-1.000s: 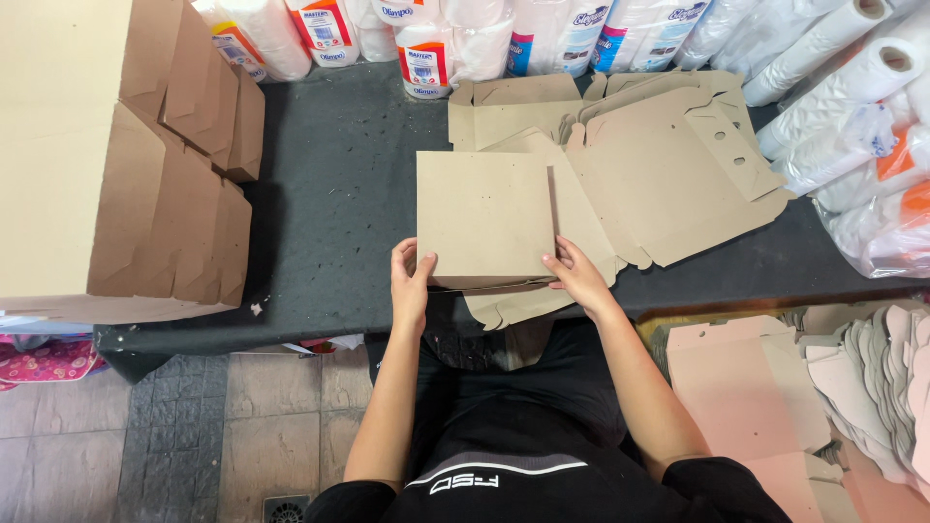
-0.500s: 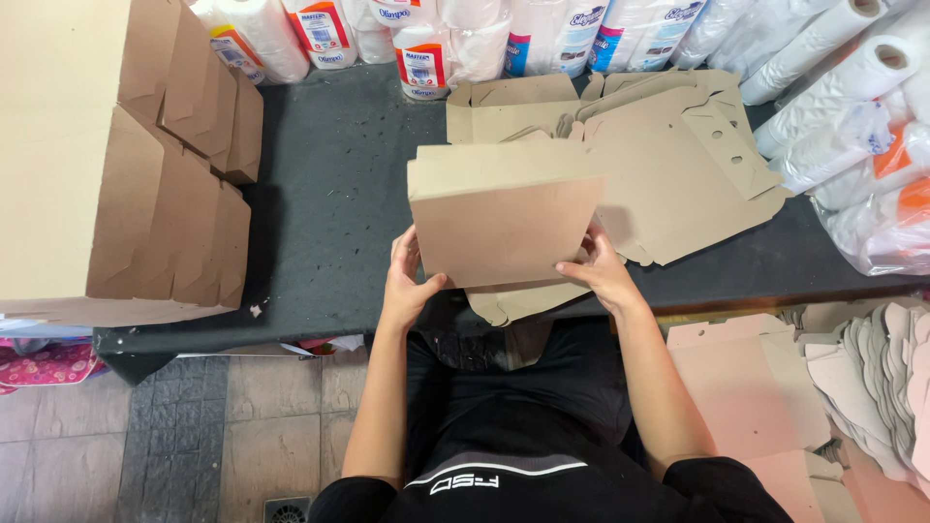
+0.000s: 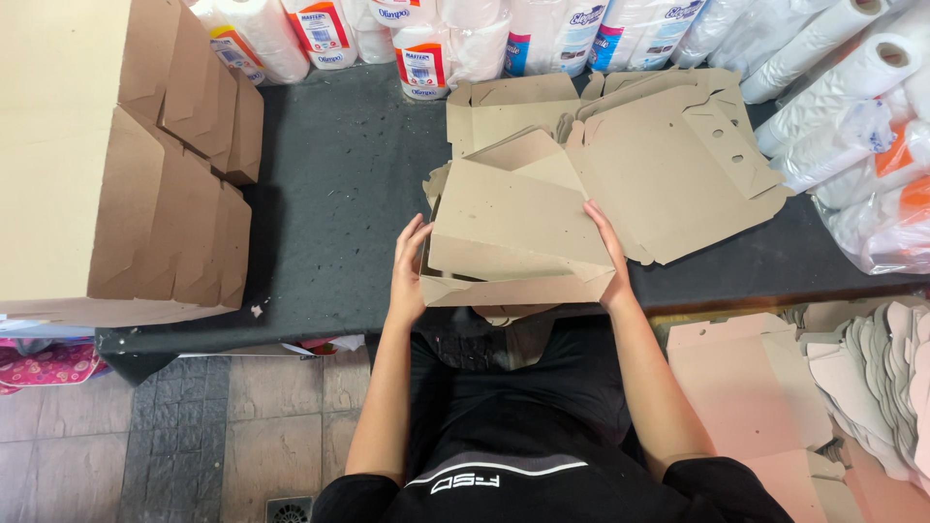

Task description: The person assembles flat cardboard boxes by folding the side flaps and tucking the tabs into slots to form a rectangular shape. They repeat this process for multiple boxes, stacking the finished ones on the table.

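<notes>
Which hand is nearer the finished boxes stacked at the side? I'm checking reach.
Left. The left hand grips the cardboard box beside the stacked boxes; the right hand grips its far side.

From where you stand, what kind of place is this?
Probably a small packing workshop or stockroom: both hands hold a cardboard box over a dark table, with flat box blanks, finished boxes and wrapped paper rolls nearby.

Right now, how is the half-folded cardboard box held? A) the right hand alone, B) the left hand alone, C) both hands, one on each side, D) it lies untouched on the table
C: the left hand grips the left side of the cardboard box and the right hand grips its right side.
</notes>
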